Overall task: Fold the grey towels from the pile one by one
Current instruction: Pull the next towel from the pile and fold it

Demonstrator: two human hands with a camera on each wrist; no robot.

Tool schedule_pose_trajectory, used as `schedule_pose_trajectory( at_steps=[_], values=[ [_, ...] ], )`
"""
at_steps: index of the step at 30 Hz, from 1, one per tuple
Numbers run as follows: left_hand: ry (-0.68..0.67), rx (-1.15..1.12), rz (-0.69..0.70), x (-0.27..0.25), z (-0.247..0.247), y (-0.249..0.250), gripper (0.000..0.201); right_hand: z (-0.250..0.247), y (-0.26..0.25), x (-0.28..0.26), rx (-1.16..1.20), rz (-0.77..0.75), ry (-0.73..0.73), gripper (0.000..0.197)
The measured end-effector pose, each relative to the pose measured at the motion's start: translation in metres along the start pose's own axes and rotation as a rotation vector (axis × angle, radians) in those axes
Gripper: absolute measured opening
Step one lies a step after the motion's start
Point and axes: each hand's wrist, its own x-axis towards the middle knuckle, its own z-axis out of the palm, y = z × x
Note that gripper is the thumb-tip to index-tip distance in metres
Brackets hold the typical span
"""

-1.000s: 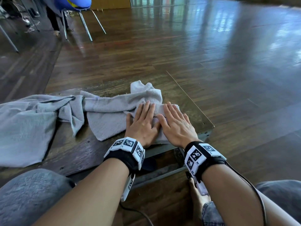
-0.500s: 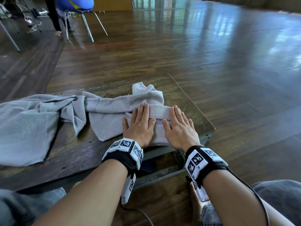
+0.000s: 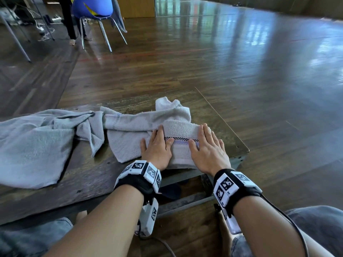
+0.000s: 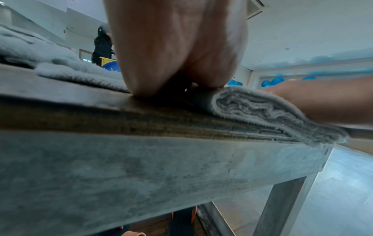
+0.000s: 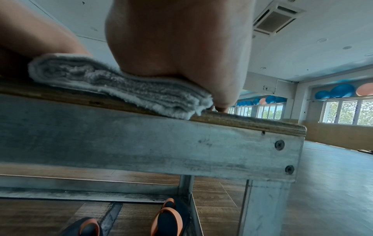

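Note:
A folded grey towel with a checked band lies near the right front corner of the low wooden table. My left hand lies flat on its left end, fingers straight. My right hand presses flat on its right end. Both wrist views show the towel's layered edge: folded towel under the left palm, folded towel under the right palm. Unfolded grey towels lie crumpled just behind and left of it, and a larger one spreads over the table's left part.
The table's front edge is a grey metal frame with legs; sandals sit on the floor beneath. A blue chair and a standing person's legs are far back left. Wooden floor stretches to the right.
Both hands have slid apart from the middle of the folded towel toward its ends, uncovering the checked band. The towel stays in place.

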Motion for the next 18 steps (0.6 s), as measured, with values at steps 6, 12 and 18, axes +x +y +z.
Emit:
schedule_pose_trajectory(
  at_steps=[6, 12, 18],
  values=[
    [0.061, -0.087, 0.027, -0.001, -0.002, 0.003, 0.053, 0.002, 0.001, 0.0, 0.011, 0.005, -0.004, 0.073],
    [0.124, -0.188, -0.015, -0.001, -0.004, 0.002, 0.039, 0.002, -0.001, -0.001, 0.024, -0.003, -0.007, 0.072],
    [0.064, -0.255, -0.094, 0.001, -0.015, 0.01, 0.048, 0.005, -0.001, -0.006, 0.052, -0.011, 0.003, 0.072]
  ],
)
